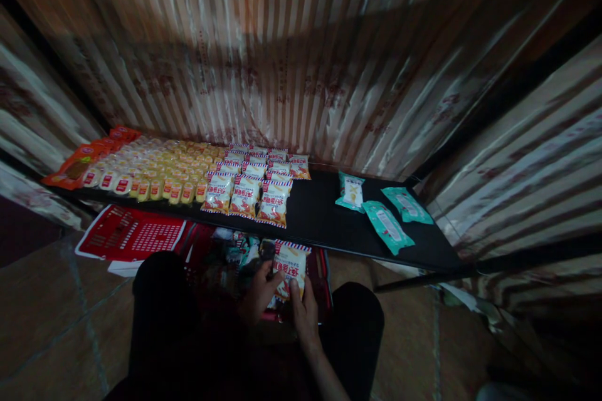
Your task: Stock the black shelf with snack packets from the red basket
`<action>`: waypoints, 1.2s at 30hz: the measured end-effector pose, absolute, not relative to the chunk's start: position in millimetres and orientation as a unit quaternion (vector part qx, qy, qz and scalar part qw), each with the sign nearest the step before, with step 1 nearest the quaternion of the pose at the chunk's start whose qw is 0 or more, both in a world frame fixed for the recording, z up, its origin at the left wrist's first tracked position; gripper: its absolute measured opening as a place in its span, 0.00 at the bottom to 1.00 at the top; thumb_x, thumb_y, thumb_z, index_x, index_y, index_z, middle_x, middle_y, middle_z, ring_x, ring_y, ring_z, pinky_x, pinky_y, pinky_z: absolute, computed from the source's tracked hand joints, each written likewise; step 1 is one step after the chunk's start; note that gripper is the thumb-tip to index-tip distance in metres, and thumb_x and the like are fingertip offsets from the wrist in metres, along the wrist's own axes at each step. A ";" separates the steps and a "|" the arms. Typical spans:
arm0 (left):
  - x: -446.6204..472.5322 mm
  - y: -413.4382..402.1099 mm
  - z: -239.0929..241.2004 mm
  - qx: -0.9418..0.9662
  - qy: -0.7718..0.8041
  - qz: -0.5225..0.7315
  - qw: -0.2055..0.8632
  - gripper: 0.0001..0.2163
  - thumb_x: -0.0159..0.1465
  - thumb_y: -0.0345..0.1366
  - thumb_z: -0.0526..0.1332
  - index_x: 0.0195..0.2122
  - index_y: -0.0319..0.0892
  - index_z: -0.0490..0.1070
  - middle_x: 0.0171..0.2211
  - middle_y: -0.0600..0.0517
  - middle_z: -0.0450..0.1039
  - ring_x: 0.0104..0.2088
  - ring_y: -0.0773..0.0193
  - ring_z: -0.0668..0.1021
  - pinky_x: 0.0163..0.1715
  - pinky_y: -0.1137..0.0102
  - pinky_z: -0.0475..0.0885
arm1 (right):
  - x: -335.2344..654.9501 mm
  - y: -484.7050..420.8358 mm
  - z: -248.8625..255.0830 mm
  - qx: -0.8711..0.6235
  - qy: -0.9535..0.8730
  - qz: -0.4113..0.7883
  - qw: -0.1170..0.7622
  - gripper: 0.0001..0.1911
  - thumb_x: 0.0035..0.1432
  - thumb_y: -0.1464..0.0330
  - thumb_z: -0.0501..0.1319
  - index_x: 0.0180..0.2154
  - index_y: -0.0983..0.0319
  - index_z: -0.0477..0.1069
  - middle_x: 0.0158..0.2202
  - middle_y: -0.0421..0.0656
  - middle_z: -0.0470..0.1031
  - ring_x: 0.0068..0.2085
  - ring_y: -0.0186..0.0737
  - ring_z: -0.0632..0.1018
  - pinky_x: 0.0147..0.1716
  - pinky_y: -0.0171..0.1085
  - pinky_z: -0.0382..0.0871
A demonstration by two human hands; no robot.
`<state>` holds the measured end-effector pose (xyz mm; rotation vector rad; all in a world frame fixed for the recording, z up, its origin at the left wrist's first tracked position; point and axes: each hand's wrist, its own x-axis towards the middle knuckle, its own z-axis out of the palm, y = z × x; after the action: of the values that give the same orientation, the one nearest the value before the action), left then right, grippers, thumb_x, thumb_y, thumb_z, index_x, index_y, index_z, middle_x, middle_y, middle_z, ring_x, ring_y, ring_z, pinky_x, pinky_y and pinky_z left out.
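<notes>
Between my knees, both hands are on one snack bag (292, 260) with a white, red and yellow print and a striped top edge. My left hand (261, 288) pinches its left side. The fingers of my right hand (305, 310) close on its lower right part, thumb on the front. The bag is over a red shopping basket (326, 282), in which other packets, some teal (243, 249), lie in shadow. Just beyond, on the black shelf (314, 216), matching snack bags (245, 195) stand in rows.
Left on the shelf are rows of small yellow packs (172, 189), white packs (107, 180) and orange bags (75, 166). Three teal packets (388, 227) lie on its right part. A second red basket (136, 232) is below left. Striped sheeting (291, 75) hangs behind.
</notes>
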<state>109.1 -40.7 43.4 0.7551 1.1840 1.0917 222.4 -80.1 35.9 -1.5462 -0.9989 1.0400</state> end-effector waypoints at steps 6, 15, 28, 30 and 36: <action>122.8 -30.6 50.8 0.352 0.515 0.500 0.601 0.19 0.50 0.44 0.67 0.40 0.40 0.69 0.38 0.46 0.78 0.38 0.58 0.79 0.41 0.66 0.72 | 234.4 -65.5 47.3 -0.673 -0.387 0.415 0.473 0.40 0.49 0.48 0.60 0.57 0.65 0.62 0.54 0.51 0.71 0.53 0.51 0.73 0.49 0.42 0.68; 141.8 -6.7 68.8 0.435 0.561 0.462 0.531 0.14 0.56 0.36 0.61 0.44 0.41 0.69 0.40 0.47 0.77 0.39 0.61 0.77 0.40 0.70 0.71 | 251.4 -38.8 62.9 -0.651 -0.427 0.397 0.486 0.33 0.51 0.51 0.59 0.54 0.63 0.64 0.47 0.49 0.77 0.46 0.48 0.77 0.43 0.41 0.71; 165.2 36.2 84.7 0.487 0.597 0.419 0.480 0.21 0.58 0.37 0.59 0.53 0.40 0.65 0.52 0.42 0.71 0.54 0.54 0.71 0.55 0.63 0.63 | 278.4 16.6 62.9 -0.674 -0.426 0.374 0.474 0.35 0.49 0.49 0.59 0.52 0.66 0.67 0.43 0.51 0.79 0.42 0.50 0.79 0.40 0.42 0.72; 168.5 41.1 87.8 0.504 0.604 0.406 0.465 0.23 0.58 0.36 0.57 0.55 0.37 0.63 0.54 0.40 0.68 0.55 0.53 0.70 0.56 0.62 0.62 | 282.2 24.5 64.5 -0.677 -0.432 0.369 0.468 0.34 0.50 0.49 0.59 0.51 0.65 0.68 0.42 0.50 0.79 0.41 0.50 0.79 0.39 0.42 0.71; 179.1 50.9 90.7 0.532 0.619 0.389 0.427 0.26 0.58 0.32 0.54 0.59 0.35 0.58 0.60 0.40 0.61 0.59 0.56 0.65 0.59 0.64 0.58 | 291.0 46.8 73.0 -0.703 -0.441 0.341 0.442 0.33 0.49 0.49 0.59 0.49 0.64 0.70 0.40 0.49 0.79 0.40 0.51 0.79 0.38 0.42 0.72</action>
<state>179.1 50.9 90.7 1.3300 1.5453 0.9722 291.0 46.8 73.0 -1.7440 -1.0935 0.8473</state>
